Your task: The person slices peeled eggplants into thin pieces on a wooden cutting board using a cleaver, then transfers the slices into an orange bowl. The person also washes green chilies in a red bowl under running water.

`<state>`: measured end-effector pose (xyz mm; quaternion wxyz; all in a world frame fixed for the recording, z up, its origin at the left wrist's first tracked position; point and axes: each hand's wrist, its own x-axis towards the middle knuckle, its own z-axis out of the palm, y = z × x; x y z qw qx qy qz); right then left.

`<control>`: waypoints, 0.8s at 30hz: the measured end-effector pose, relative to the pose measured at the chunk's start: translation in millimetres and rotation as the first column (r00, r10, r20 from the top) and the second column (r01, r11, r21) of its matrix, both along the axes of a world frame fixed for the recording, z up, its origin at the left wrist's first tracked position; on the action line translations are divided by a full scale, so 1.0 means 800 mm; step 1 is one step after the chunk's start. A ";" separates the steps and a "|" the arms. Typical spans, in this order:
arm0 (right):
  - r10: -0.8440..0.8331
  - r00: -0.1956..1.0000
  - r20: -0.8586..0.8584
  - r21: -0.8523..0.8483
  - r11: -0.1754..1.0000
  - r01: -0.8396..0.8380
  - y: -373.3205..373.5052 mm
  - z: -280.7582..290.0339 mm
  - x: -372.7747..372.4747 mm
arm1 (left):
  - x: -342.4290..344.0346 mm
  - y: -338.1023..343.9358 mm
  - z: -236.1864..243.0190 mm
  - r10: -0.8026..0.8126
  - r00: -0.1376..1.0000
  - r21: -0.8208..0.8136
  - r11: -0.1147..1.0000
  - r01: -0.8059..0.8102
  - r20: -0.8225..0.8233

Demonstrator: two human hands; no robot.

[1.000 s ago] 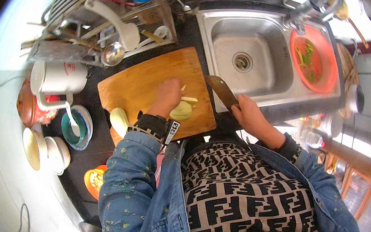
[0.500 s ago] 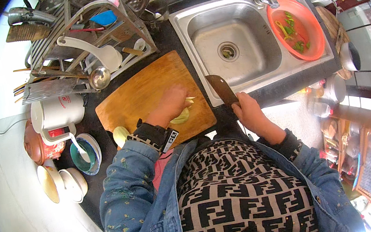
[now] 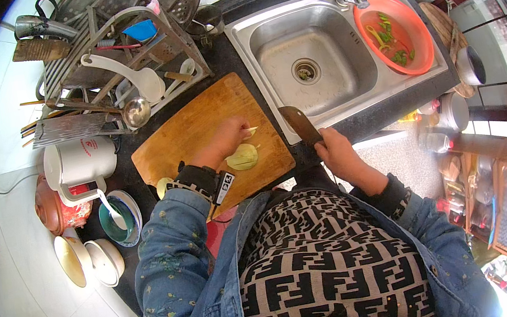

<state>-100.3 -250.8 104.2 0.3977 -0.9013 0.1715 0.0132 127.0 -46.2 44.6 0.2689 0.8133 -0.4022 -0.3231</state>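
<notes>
A wooden cutting board [image 3: 196, 118] lies on the dark counter, left of the sink. Over its middle, my left hand [image 3: 228, 139] has its fingers closed on a pale vegetable slice [image 3: 252, 131], whose end sticks out past the fingertips. Just below that hand lies a pale yellow-green vegetable piece [image 3: 243, 158] with its cut side up. Another pale piece [image 3: 164, 187] shows at the board's left edge, partly behind my wrist. My right hand [image 3: 335, 152] grips the handle of a cleaver [image 3: 300, 124], its dark blade raised beside the board near the sink's front edge.
The steel sink [image 3: 269, 85] holds an orange basin [image 3: 426, 37] with green peppers in water at its right. A metal rack [image 3: 107, 82] with ladles stands back left. Below it are a white pitcher [image 3: 76, 163] and several bowls [image 3: 106, 260].
My left hand has lifted slightly away from the vegetable piece, which now shows more fully, and pinches a slice. The cleaver stays in my right hand. The whole view has shifted slightly.
</notes>
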 end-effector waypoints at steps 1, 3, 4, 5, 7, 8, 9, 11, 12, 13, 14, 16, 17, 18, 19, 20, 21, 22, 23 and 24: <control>0.005 1.000 -0.004 0.001 1.000 -0.005 0.000 0.000 0.000 | 0.002 0.002 0.001 0.020 0.999 0.008 1.000 -0.020 -0.032; 0.013 1.000 -0.013 -0.002 1.000 -0.013 0.000 -0.001 0.002 | 0.004 0.010 0.003 0.062 0.994 0.004 0.998 -0.062 -0.085; 0.015 1.000 -0.018 -0.005 1.000 -0.016 0.000 -0.001 0.003 | 0.004 0.015 0.003 0.090 0.983 -0.006 0.996 -0.092 -0.159; 0.011 1.000 -0.025 -0.005 1.000 -0.011 0.001 -0.002 0.004 | 0.000 0.022 0.004 0.116 0.968 -0.036 0.991 -0.127 -0.221; 0.032 0.999 -0.029 -0.023 0.999 -0.033 0.001 -0.002 0.006 | -0.005 0.036 0.005 0.128 0.950 -0.030 0.989 -0.142 -0.283; 0.038 0.999 -0.033 -0.033 0.999 -0.039 0.001 -0.003 0.007 | -0.007 0.042 0.006 0.116 0.951 0.002 0.993 -0.120 -0.288; 0.043 0.999 -0.032 -0.025 0.999 -0.044 0.000 -0.003 0.008 | -0.009 0.045 0.009 0.085 0.963 0.034 0.996 -0.079 -0.254; 0.055 0.998 -0.031 -0.008 0.998 -0.055 0.000 -0.005 0.011 | -0.016 0.052 0.018 0.041 0.992 -0.039 0.998 -0.046 -0.120; 0.061 0.998 -0.024 -0.004 0.998 -0.061 0.000 -0.006 0.012 | -0.021 0.054 0.024 0.021 0.999 -0.035 0.999 -0.023 -0.042; 0.070 0.997 -0.017 0.000 0.998 -0.070 0.000 -0.008 0.014 | -0.026 0.057 0.032 -0.039 0.998 -0.065 0.997 0.042 0.045; 0.075 0.997 -0.009 0.004 0.997 -0.075 0.000 -0.009 0.017 | -0.031 0.062 0.040 -0.093 0.988 -0.054 0.994 0.100 0.120; 0.124 0.992 -0.003 0.025 0.992 -0.124 0.003 -0.013 0.026 | -0.043 0.066 0.050 -0.123 0.978 -0.021 0.991 0.129 0.171; 0.144 0.989 -0.010 0.035 0.989 -0.144 0.005 -0.015 0.031 | -0.049 0.068 0.052 -0.097 0.984 -0.004 0.995 0.099 0.150; 0.162 0.986 -0.031 0.064 0.985 -0.160 0.008 -0.016 0.037 | -0.054 0.069 0.051 -0.075 0.988 -0.001 0.997 0.075 0.134; 0.179 0.982 -0.062 0.093 0.981 -0.173 0.011 -0.017 0.043 | -0.059 0.070 0.048 -0.049 0.986 -0.007 0.999 0.051 0.158; 0.193 0.976 -0.101 0.121 0.976 -0.180 0.014 -0.018 0.049 | -0.065 0.070 0.044 -0.026 0.982 -0.029 0.999 0.032 0.186; 0.212 0.971 -0.115 0.140 0.971 -0.195 0.018 -0.019 0.055 | -0.070 0.070 0.038 0.002 0.974 -0.078 0.997 0.016 0.226; 0.229 0.963 -0.138 0.158 0.965 -0.207 0.022 -0.020 0.061 | -0.079 0.068 0.031 0.068 0.965 -0.087 0.995 -0.047 0.253; 0.249 0.955 -0.162 0.176 0.959 -0.220 0.026 -0.020 0.066 | -0.089 0.066 0.025 0.140 0.947 -0.124 0.986 -0.108 0.288; 0.266 0.951 -0.159 0.138 0.959 -0.246 0.030 -0.020 0.070 | -0.099 0.064 0.021 0.210 0.932 -0.111 0.977 -0.185 0.295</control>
